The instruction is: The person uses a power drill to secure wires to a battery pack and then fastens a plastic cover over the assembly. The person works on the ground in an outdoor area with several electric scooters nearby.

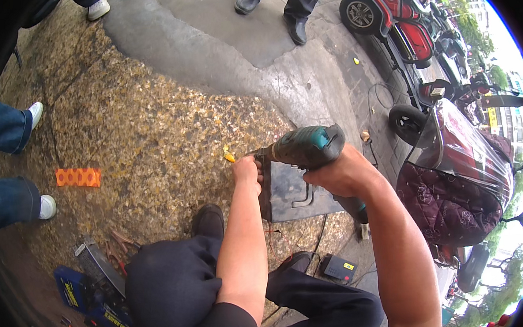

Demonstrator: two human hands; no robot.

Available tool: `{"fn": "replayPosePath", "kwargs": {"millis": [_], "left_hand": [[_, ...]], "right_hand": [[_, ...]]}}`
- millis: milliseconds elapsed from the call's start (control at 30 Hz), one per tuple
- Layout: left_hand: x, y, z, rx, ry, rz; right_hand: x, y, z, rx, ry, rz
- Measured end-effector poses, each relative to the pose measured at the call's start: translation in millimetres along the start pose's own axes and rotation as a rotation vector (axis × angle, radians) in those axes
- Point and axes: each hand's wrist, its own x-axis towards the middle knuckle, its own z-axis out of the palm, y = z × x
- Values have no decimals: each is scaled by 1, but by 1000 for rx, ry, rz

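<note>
My right hand is wrapped round the grip of a teal and black cordless drill, held level with its nose toward the left. Under it lies a dark grey box with a folded carry handle. My left hand is closed at the box's left end, right by the drill's nose. Its fingertips are partly hidden, and what they pinch, if anything, does not show. The drill's tip is also hard to make out. A small yellow piece is just beyond my left knuckles.
A small black device with cables sits near my foot. Pliers and blue boxes lie at lower left, an orange patterned strip farther off. People stand left and ahead. A covered scooter and a red vehicle stand right.
</note>
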Motion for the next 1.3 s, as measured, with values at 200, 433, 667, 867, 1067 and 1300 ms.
{"fn": "replayPosePath", "kwargs": {"millis": [200, 433, 667, 867, 1067, 1300], "left_hand": [[2, -2, -1, -10, -3, 4], [3, -2, -1, -10, -8, 3], [2, -2, -1, -6, 3, 2], [0, -1, 0, 2, 1, 8], [3, -3, -1, -12, -5, 9], [2, -5, -1, 2, 3, 51]], "right_hand": [[3, 0, 1, -8, -5, -10], [3, -2, -1, 6, -17, 13], [4, 0, 1, 1, -7, -4], [7, 2, 3, -6, -14, -11], [8, 3, 4, 2, -11, -27], [10, 2, 4, -38, -9, -49]]}}
